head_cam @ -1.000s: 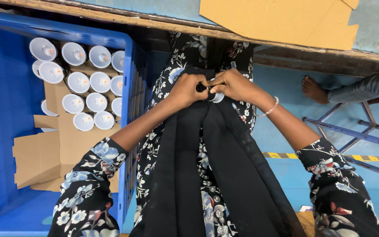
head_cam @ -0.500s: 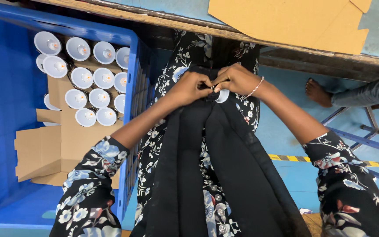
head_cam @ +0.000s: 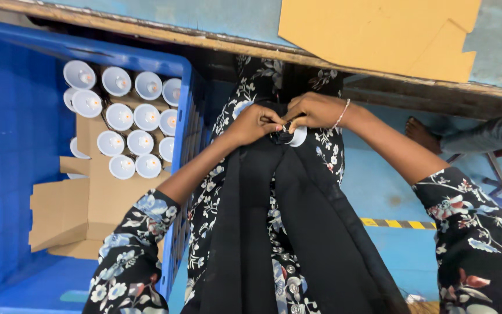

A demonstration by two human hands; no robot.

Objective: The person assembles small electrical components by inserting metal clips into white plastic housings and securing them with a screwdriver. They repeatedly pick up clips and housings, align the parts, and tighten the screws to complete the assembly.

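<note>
1. A small round white part (head_cam: 297,137) is held in the lap, just below the edge of the counter (head_cam: 379,75); it is pinched between both hands, over a black scarf (head_cam: 274,232) that hangs down the floral dress.
2. The left hand (head_cam: 255,123) is seen curled, its fingertips pressed onto the part from the left; the right hand (head_cam: 315,110), with a thin bracelet at the wrist, is closed over the part from above, thumb and forefinger pinching at its top.
3. A blue crate (head_cam: 7,145) stands to the left, with many white cups (head_cam: 126,116) set upright in rows on a cardboard liner (head_cam: 82,203).
4. A risk is judged here: the part is small and gripped only by fingertips, so a slip could let it drop into the scarf folds or onto the blue floor (head_cam: 373,186).
5. A second risk is judged: what is being worked at the part's top cannot be made out, and uneven pressure might misalign it.
6. Another person's bare foot (head_cam: 422,132) is seen at the right, well apart.
</note>
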